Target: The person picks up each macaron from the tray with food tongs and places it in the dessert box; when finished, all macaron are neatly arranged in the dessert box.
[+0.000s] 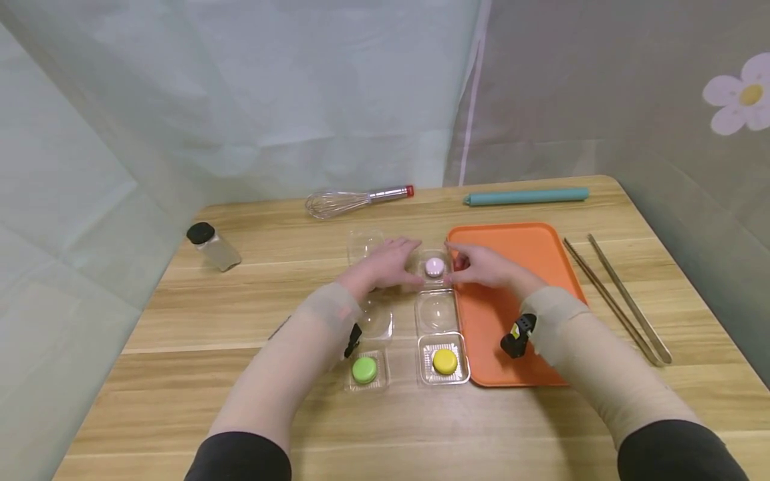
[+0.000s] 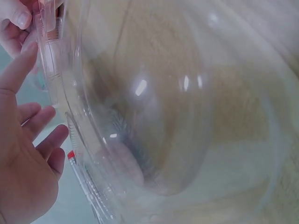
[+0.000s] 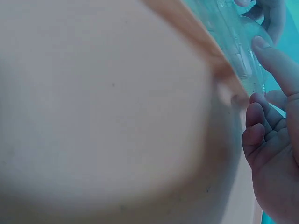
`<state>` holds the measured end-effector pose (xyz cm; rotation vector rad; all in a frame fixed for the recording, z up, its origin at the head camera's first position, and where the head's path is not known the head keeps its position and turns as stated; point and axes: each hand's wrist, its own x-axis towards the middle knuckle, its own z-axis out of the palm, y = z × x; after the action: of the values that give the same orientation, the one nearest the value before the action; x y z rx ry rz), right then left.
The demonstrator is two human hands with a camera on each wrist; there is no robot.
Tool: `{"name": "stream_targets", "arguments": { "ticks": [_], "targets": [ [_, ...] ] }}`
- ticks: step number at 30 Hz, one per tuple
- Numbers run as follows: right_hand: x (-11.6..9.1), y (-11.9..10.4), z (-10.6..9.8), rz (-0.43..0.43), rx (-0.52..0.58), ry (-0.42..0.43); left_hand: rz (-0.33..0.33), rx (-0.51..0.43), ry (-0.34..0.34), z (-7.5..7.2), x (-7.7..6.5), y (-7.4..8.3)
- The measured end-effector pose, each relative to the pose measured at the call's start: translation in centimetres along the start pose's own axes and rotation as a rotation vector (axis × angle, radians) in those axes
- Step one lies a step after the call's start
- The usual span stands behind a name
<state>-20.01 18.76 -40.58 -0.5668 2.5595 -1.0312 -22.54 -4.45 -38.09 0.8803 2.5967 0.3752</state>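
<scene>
Head view: pink macaron point(image 1: 434, 267) sits in a clear box point(image 1: 433, 284) at table centre, between the two hands, just left of the orange tray point(image 1: 547, 260). Left hand point(image 1: 391, 264) at the box's left side, released, fingers extended. Right hand point(image 1: 484, 266) at its right side, thumb and forefinger spread, no enclosing grip seen; whether either hand touches the box cannot be told here. Nearer: green macaron point(image 1: 364, 370) in a box on the left, yellow macaron point(image 1: 445, 361) in a box on the right, beside the tray. Far: whisk point(image 1: 385, 194) and teal stick point(image 1: 528, 196). Far left: black-capped jar point(image 1: 213, 247), lying tilted. Right of tray: metal tongs point(image 1: 628, 300).

Left wrist view: large clear plastic piece point(image 2: 187, 112) fills most of the frame, its dome visible close up; which piece cannot be told. Left hand's palm shows, fingers loosely bent, nothing in the palm. Whisk's red end appears beyond.

Right wrist view: pale, blurred tray surface dominates. Right thumb is straight alongside clear plastic; the other fingers curl loosely, a detail the head view mostly hides. Macaron colours are indistinct here.
</scene>
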Motion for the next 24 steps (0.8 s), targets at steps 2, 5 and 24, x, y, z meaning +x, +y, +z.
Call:
{"name": "stream_targets", "arguments": {
  "ticks": [2, 5, 24],
  "targets": [
    [-0.1, 0.0, -0.1, 0.006, 0.002, 0.008, 0.009, 0.007, 0.007, -0.1, -0.1, 0.0],
    [-0.2, -0.1, -0.3, 0.000, -0.002, 0.015, 0.017, 0.011, 0.007, -0.2, -0.2, -0.1],
    [-3.3, -0.8, -0.8, -0.098, -0.075, 0.026, 0.083, 0.053, 0.006, 0.0, -3.6, -0.1]
  ]
}}
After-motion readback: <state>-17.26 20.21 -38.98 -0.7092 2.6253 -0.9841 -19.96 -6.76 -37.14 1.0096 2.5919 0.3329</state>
